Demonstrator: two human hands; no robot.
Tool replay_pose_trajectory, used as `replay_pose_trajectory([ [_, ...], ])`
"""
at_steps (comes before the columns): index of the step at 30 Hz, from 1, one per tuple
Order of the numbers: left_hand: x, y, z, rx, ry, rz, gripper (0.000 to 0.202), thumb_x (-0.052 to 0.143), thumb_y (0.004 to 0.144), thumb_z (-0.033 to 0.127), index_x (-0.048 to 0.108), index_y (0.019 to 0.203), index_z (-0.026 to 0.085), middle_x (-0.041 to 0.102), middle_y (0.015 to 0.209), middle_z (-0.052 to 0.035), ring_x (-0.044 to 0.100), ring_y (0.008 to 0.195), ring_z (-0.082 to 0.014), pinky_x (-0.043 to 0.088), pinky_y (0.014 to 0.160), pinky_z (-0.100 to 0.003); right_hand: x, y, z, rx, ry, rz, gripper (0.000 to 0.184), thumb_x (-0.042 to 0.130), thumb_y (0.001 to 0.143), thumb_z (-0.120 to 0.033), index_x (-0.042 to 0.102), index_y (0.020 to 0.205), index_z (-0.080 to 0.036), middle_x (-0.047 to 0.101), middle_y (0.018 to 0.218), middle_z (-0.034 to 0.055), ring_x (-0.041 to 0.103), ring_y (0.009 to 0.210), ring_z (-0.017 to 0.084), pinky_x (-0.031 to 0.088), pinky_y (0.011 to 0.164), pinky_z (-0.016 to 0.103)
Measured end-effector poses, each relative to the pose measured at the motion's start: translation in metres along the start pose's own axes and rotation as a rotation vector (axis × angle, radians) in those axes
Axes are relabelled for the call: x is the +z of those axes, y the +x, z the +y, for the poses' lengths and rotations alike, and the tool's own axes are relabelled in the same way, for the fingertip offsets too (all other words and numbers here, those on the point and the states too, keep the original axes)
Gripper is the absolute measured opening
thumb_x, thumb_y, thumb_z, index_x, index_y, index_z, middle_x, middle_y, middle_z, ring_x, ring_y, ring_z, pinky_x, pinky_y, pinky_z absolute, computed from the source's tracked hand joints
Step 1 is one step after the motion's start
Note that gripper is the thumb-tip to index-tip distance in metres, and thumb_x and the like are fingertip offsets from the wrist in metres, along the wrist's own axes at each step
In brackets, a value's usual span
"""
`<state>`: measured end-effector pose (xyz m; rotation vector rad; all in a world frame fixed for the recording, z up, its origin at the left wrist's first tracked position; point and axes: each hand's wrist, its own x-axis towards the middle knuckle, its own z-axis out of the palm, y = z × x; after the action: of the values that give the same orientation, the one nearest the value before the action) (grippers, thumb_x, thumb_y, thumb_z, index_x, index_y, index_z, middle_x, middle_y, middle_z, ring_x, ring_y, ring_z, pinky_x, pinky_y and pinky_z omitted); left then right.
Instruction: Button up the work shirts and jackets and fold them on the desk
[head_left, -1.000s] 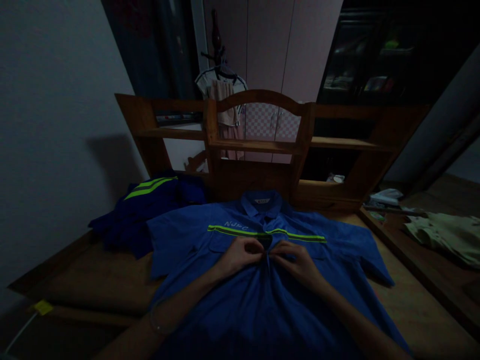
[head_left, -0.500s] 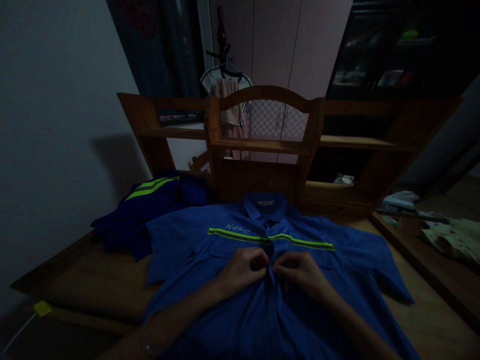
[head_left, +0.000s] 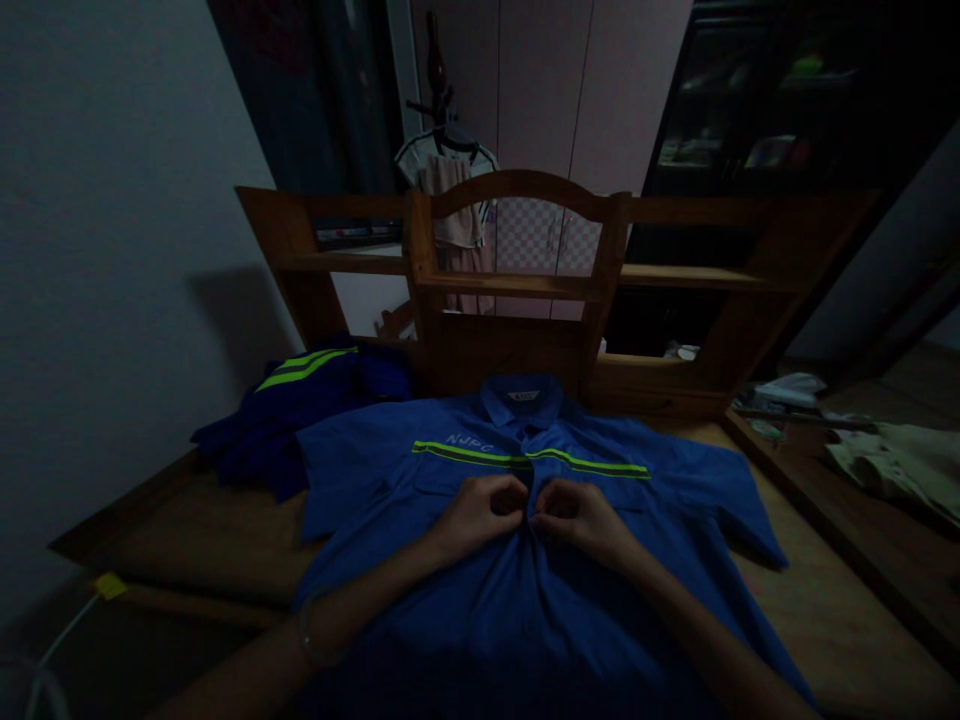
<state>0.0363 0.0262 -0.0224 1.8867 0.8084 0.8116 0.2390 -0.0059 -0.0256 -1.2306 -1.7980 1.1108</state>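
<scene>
A blue short-sleeved work shirt [head_left: 375, 470] with a yellow-green reflective chest stripe lies face up on a wooden bed platform [head_left: 225, 560], collar toward the headboard. My left hand [head_left: 480, 512] and my right hand [head_left: 577, 515] meet at the shirt's front opening just below the stripe. Both have their fingers curled and pinched on the fabric edges at the placket. What sits between the fingertips is too dark to make out. A thin bracelet circles my left wrist.
A second dark blue garment [head_left: 300, 400] with reflective stripes is bunched at the back left. The wooden headboard with shelves [head_left: 517, 290] stands behind. A pale garment [head_left: 900, 460] lies on the right ledge. Clothes hang on a stand [head_left: 446, 190] in front of pink wardrobe doors.
Both hands stay pinched at the shirt's front opening, shifting only slightly along it. The camera view has swung a little.
</scene>
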Motion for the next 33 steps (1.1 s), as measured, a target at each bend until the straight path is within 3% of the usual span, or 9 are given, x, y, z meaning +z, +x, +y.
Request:
replay_pose_trajectory([
  [5, 0.007, -0.009, 0.006, -0.242, -0.243, 0.120, 0.024, 0.071, 0.068, 0.029, 0.068, 0.086, 0.012, 0.069, 0.084, -0.0064, 0.064, 0.078, -0.0178, 0.049, 0.073, -0.026, 0.001, -0.005, 0.000, -0.102, -0.086, 0.050, 0.019, 0.066, 0.077, -0.035, 0.061, 0.085, -0.018, 0.065, 0.074, 0.0008, 0.062, 0.064, 0.013, 0.047, 0.058, 0.022],
  [10, 0.012, -0.018, 0.025, -0.404, -0.468, 0.115, 0.035, 0.072, 0.068, 0.041, 0.069, 0.088, 0.012, 0.068, 0.085, -0.0063, 0.064, 0.079, -0.0166, 0.049, 0.076, -0.026, 0.000, -0.009, 0.000, -0.125, -0.101, 0.047, 0.019, 0.064, 0.079, -0.036, 0.060, 0.086, -0.018, 0.063, 0.072, -0.0001, 0.060, 0.064, 0.012, 0.045, 0.057, 0.021],
  [16, 0.017, -0.016, 0.024, -0.357, -0.325, 0.192, 0.035, 0.077, 0.062, 0.039, 0.068, 0.082, 0.012, 0.067, 0.079, -0.0041, 0.061, 0.072, -0.0147, 0.047, 0.066, -0.023, 0.001, -0.010, -0.004, -0.142, -0.090, 0.039, 0.020, 0.064, 0.079, -0.036, 0.060, 0.087, -0.018, 0.064, 0.075, 0.0010, 0.059, 0.066, 0.013, 0.045, 0.058, 0.022],
  [21, 0.019, -0.012, 0.014, -0.374, -0.229, 0.213, 0.023, 0.073, 0.065, 0.031, 0.065, 0.075, 0.011, 0.063, 0.070, -0.0022, 0.058, 0.065, -0.0123, 0.044, 0.060, -0.022, 0.000, -0.005, 0.001, -0.070, 0.035, 0.033, 0.030, 0.070, 0.073, -0.042, 0.062, 0.086, -0.016, 0.063, 0.073, 0.0005, 0.058, 0.062, 0.012, 0.045, 0.056, 0.022],
  [25, 0.025, -0.014, 0.009, -0.248, -0.063, 0.257, 0.013, 0.069, 0.067, 0.023, 0.061, 0.070, 0.012, 0.061, 0.065, -0.0001, 0.057, 0.062, -0.0118, 0.043, 0.058, -0.021, -0.005, -0.003, -0.002, 0.013, 0.174, -0.051, 0.038, 0.070, 0.069, -0.049, 0.065, 0.082, -0.013, 0.065, 0.068, 0.0019, 0.059, 0.059, 0.012, 0.047, 0.058, 0.024],
  [28, 0.030, -0.019, 0.012, -0.144, -0.019, 0.257, 0.012, 0.064, 0.072, 0.022, 0.062, 0.081, 0.014, 0.065, 0.073, -0.0011, 0.061, 0.068, -0.0131, 0.047, 0.063, -0.022, -0.008, -0.003, -0.007, 0.033, 0.197, -0.064, 0.037, 0.069, 0.071, -0.048, 0.067, 0.079, -0.012, 0.066, 0.066, 0.0024, 0.060, 0.059, 0.013, 0.048, 0.060, 0.024],
  [33, 0.034, -0.024, 0.024, -0.055, 0.037, 0.276, 0.035, 0.060, 0.077, 0.018, 0.059, 0.112, 0.021, 0.067, 0.094, -0.0025, 0.065, 0.083, -0.0145, 0.052, 0.079, -0.026, -0.013, -0.001, -0.003, 0.110, 0.234, -0.068, 0.038, 0.072, 0.067, -0.047, 0.067, 0.077, -0.011, 0.067, 0.063, 0.0030, 0.062, 0.056, 0.014, 0.049, 0.057, 0.025],
])
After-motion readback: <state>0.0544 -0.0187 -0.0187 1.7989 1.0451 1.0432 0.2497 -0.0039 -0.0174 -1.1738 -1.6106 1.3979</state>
